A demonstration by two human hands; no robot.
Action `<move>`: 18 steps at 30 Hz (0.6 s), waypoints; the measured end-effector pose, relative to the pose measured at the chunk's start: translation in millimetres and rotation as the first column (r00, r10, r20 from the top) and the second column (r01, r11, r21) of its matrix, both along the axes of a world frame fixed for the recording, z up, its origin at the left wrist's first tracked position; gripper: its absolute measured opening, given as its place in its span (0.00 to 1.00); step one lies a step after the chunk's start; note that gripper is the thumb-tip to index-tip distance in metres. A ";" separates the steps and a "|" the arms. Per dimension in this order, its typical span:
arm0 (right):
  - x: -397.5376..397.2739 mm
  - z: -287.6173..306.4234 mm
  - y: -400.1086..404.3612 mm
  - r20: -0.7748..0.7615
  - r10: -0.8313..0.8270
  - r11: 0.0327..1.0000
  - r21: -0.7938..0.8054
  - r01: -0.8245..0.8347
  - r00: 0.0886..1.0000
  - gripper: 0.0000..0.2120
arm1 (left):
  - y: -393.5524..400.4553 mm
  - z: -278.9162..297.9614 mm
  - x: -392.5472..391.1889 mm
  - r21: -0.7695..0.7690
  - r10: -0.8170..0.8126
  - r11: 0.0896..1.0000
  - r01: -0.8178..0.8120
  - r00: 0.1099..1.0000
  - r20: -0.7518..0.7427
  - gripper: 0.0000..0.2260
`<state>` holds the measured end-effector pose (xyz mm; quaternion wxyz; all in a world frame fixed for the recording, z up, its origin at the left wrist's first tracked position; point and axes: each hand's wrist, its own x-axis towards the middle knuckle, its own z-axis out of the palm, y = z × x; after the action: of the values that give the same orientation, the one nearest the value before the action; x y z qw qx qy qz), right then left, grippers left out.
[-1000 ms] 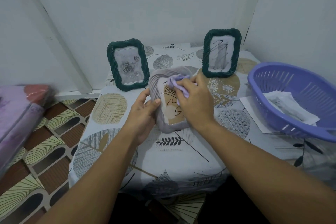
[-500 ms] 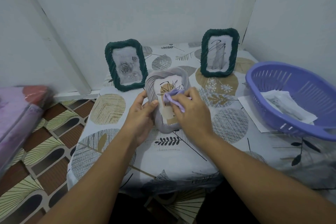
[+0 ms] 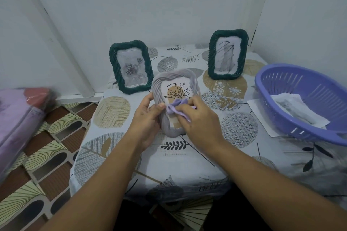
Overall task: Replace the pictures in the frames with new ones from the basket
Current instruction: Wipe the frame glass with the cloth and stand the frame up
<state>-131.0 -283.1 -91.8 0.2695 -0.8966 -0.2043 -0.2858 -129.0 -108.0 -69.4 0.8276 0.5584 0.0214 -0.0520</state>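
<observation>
Head view is showing the left hand (image 3: 148,116) gripping the left edge of a grey frame (image 3: 159,88) propped mid-table, while the right hand (image 3: 201,120) is pinching a lilac cloth (image 3: 176,107) against its glass. 2 green frames (image 3: 131,66) (image 3: 228,54) are standing far behind; purple basket (image 3: 308,88) with pictures (image 3: 298,110) is sitting right.

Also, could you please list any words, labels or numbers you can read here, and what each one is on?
None can be read.
Left green frame: faint script above the roses, too blurred to read.
Right green frame: scribbled lines only.
Grey frame: plant drawing only.
</observation>
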 end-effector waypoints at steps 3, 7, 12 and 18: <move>14.4 11.1 1.1 -0.005 -0.094 0.992 0.080 0.094 0.996 0.08 | -0.6 -1.4 -0.2 0.013 0.013 1.000 -0.013 1.000 0.007 0.19; 17.9 12.3 8.6 -0.026 -0.099 0.986 0.134 0.102 0.995 0.08 | 0.9 -1.8 0.0 0.001 0.017 1.000 -0.017 1.000 0.000 0.18; 2.6 0.0 4.0 -0.015 -0.009 0.999 0.046 0.010 1.000 0.06 | 0.6 -1.3 0.0 -0.009 -0.003 1.000 0.003 1.000 0.000 0.19; 17.5 16.7 4.6 0.018 -0.098 0.991 0.095 0.096 0.995 0.08 | -1.0 0.3 0.8 -0.003 0.014 1.000 -0.014 1.000 -0.004 0.19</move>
<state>-113.5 -278.5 -75.0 0.2947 -0.8885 -0.1500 -0.3181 -128.3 -109.0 -69.0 0.8289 0.5567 0.0268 -0.0473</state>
